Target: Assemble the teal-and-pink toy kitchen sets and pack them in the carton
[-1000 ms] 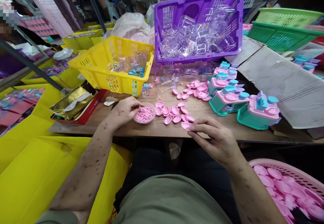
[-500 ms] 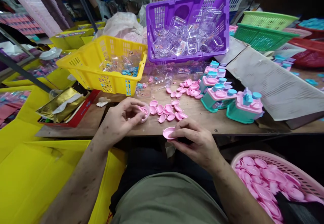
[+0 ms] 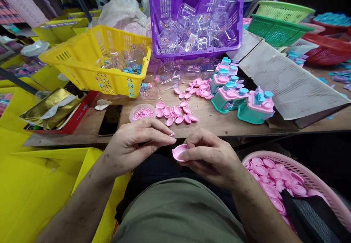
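My right hand (image 3: 210, 155) is closed on a pink oval toy basin (image 3: 179, 152), pinched at its right side and held just off the table's front edge, hollow side up. At its left end a small tab shows. My left hand (image 3: 137, 144) hovers close by, fingers together, with a tiny pink plastic piece (image 3: 172, 134) at the fingertips. Behind that hand a clear round tub (image 3: 131, 115) holds many such tiny pieces. Just right of the tub lies a cluster of pink basins (image 3: 179, 119), and a second group of basins (image 3: 204, 85) lies farther back.
Teal and pink toy kitchen units (image 3: 256, 105) stand to the right. A black phone (image 3: 110, 120) and a red box (image 3: 70, 122) lie left. Behind are a yellow crate (image 3: 68, 71) and a purple crate (image 3: 196, 54). A pink basket (image 3: 326, 184) of basins sits low right.
My left hand has left the tub, which now rests on the table, and come over beside the basin with a tiny pink piece. My right hand still holds the basin. The view has shifted.
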A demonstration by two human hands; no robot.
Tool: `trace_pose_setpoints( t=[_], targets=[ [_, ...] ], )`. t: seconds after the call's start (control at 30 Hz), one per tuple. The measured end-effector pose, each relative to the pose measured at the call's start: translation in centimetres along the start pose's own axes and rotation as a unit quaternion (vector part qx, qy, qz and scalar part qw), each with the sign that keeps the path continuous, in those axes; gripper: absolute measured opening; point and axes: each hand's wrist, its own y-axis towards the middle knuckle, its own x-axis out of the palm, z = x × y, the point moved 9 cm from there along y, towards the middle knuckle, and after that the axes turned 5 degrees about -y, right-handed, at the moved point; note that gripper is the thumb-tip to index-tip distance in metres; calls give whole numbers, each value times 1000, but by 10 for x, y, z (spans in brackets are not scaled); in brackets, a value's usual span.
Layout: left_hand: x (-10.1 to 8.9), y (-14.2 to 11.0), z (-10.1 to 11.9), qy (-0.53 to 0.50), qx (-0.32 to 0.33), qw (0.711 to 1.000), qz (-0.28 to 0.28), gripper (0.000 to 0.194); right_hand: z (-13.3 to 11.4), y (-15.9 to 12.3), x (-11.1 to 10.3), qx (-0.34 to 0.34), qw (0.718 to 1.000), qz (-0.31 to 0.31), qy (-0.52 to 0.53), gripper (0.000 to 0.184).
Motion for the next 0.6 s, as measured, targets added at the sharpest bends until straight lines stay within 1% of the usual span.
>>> trace_pose_setpoints(
  t=[0.07, 0.13, 0.2, 0.27, 0.33, 0.4, 0.6],
  targets=[
    [4, -2, -1, -24, -2, 1000, 1, 17, -1, -1, -1, 0, 1000, 1, 0, 22],
    [5, -3, -3, -47, -15, 999, 15, 15, -3, 0, -2, -3, 1000, 5, -2, 21],
    [4, -3, -2, -49, -18, 998, 26, 12, -5, 0, -4, -5, 1000, 9, -6, 19],
    [6, -1, 3, -38, -3, 999, 8, 12, -7, 0, -5, -7, 1000, 9, -8, 17],
    [9, 1, 6, -33, 5, 999, -16, 17, -8, -1, -6, -9, 1000, 9, -8, 17],
    [10, 2, 5, -33, 0, 999, -27, 24, -9, -2, -7, -10, 1000, 8, -8, 18],
    [13, 1, 0, -42, -11, 999, -28, 33, -10, -2, -7, -16, 1000, 4, 1, 17]
  ],
)
